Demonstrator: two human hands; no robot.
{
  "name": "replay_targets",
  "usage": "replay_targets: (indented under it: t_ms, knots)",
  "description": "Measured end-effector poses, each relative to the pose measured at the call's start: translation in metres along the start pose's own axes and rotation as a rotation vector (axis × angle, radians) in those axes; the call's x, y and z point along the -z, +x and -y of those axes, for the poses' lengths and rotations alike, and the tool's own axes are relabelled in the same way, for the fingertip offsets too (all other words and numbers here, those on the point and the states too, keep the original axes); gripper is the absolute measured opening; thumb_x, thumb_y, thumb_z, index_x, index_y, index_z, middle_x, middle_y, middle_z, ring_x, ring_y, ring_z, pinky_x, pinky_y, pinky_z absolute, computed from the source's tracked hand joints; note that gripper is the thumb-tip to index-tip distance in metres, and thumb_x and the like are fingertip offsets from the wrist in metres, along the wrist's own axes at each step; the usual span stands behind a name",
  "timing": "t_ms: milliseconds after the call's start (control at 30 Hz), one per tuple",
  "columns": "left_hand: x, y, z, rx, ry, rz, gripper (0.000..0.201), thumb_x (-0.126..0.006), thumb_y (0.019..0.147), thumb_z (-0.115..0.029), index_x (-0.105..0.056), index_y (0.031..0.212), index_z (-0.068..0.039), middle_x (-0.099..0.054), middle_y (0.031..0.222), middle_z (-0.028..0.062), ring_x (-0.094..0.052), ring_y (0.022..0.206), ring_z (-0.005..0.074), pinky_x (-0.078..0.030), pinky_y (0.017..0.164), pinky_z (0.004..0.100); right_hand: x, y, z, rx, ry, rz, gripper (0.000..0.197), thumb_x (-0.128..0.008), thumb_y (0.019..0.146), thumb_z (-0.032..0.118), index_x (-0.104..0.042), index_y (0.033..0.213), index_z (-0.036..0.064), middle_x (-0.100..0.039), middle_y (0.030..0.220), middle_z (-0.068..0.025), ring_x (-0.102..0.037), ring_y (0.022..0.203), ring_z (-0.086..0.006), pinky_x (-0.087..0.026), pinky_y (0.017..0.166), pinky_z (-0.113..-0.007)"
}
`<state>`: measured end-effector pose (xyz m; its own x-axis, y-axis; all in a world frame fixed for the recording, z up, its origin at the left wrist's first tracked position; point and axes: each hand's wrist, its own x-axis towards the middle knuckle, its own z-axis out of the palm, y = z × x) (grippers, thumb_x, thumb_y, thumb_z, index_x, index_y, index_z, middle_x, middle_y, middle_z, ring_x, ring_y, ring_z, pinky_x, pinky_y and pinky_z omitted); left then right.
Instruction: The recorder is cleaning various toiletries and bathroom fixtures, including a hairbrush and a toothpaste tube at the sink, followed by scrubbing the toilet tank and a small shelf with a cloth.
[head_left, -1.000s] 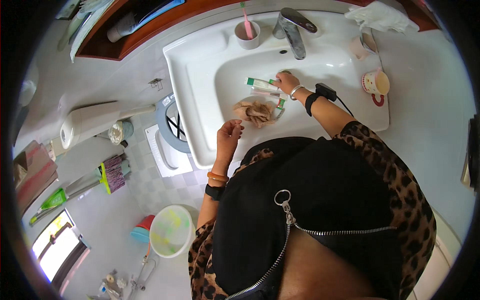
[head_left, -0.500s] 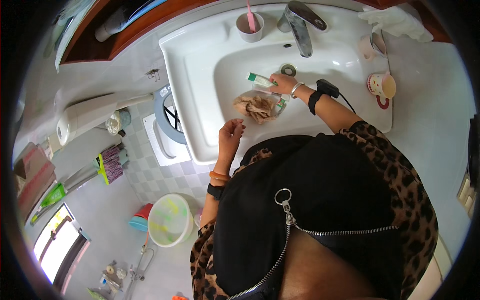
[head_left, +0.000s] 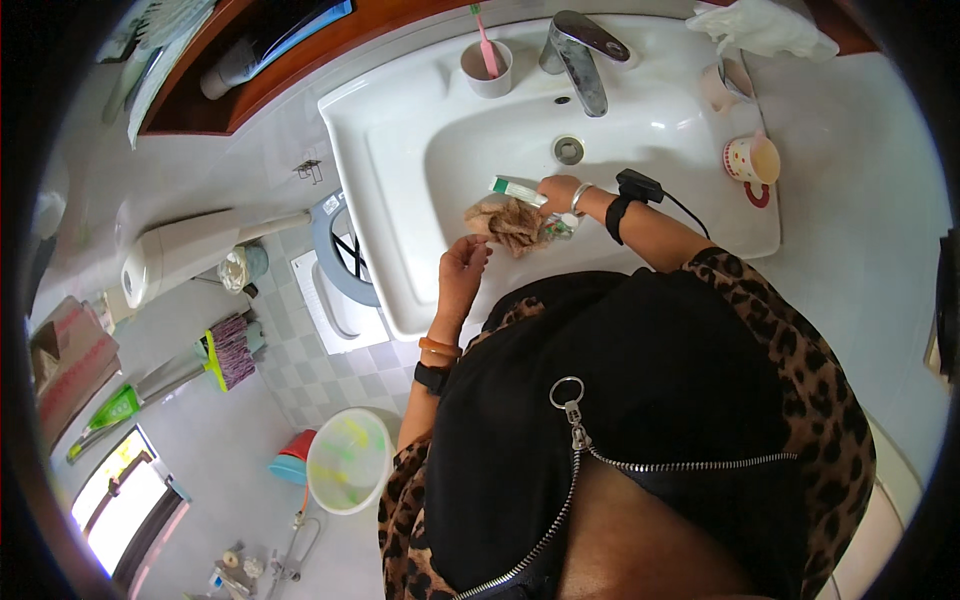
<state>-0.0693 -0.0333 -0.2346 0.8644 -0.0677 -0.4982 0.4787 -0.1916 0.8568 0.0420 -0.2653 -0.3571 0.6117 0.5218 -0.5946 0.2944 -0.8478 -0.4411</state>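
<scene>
Sink: I see a white basin [head_left: 420, 160] filling the upper middle of the view, its drain [head_left: 568, 150] just below a chrome tap [head_left: 580, 45] at twelve o'clock.
Cloth: a crumpled brown rag [head_left: 510, 222] lies on the basin floor, between the two hands.
Tube: a white and green tube [head_left: 515, 188] lies just beyond the rag, toward the drain.
Right hand: my view has the right hand [head_left: 557, 192] over the tube's near end, its grip curled down on it; I cannot tell whether it truly holds the tube.
Left hand: the left hand [head_left: 465, 262] sits at the basin's front edge, fingers bent toward the palm, its grip closed on nothing I can see, just beside the rag.
Rim: a cup [head_left: 487, 68] with a pink toothbrush [head_left: 485, 38] stands at eleven o'clock of the tap; a small mug [head_left: 752, 160] stands at three o'clock of the drain.
Floor: pale checked tiles, with a round plastic bowl [head_left: 348, 460] at seven o'clock and a brush [head_left: 230, 350] at nine.
</scene>
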Motion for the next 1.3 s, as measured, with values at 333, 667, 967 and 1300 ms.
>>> replay_targets:
  t_ms: [333,667,967,1300]
  knots:
    - [-0.002,-0.007,-0.031,-0.260,0.273,-0.140,0.020,-0.057,0.084,-0.008,-0.059,0.104,-0.004,-0.061,0.083,0.0083,-0.058,0.076,0.0163,-0.046,0.070,0.0254,0.104,-0.071,0.038,0.046,0.830,0.122,0.034,-0.061,0.080,0.042,-0.062,0.088,0.0082,-0.049,0.072,0.0031,-0.042,0.061,-0.0060,-0.034,0.051,-0.021]
    - [-0.010,-0.015,-0.125,-1.139,0.978,-0.347,0.039,-0.060,0.075,-0.010,-0.059,0.113,-0.017,-0.054,0.113,0.0060,-0.047,0.112,0.0250,-0.029,0.099,0.0487,0.142,-0.143,0.098,0.253,1.140,0.189,0.031,-0.055,0.086,0.035,-0.062,0.094,0.0060,-0.059,0.074,0.0027,-0.049,0.061,-0.0023,-0.036,0.047,-0.016]
    - [-0.008,-0.023,-0.140,-1.179,0.933,-0.149,0.036,-0.059,0.074,-0.010,-0.056,0.110,-0.012,-0.056,0.097,0.0056,-0.051,0.094,0.0228,-0.035,0.083,0.0426,0.151,-0.168,0.106,0.366,1.308,0.370,0.044,-0.041,0.092,0.043,-0.057,0.088,0.0019,-0.051,0.062,0.0021,-0.040,0.048,-0.0037,-0.029,0.039,-0.017]
    - [0.006,-0.017,-0.146,-1.149,0.768,-0.214,0.039,-0.057,0.073,0.001,-0.053,0.112,-0.002,-0.055,0.085,0.0121,-0.052,0.080,0.0283,-0.041,0.074,0.0374,0.163,-0.176,0.112,0.229,1.449,0.303,0.053,-0.034,0.092,0.052,-0.053,0.081,0.0038,-0.039,0.058,0.0028,-0.028,0.046,-0.0053,-0.020,0.038,-0.018]
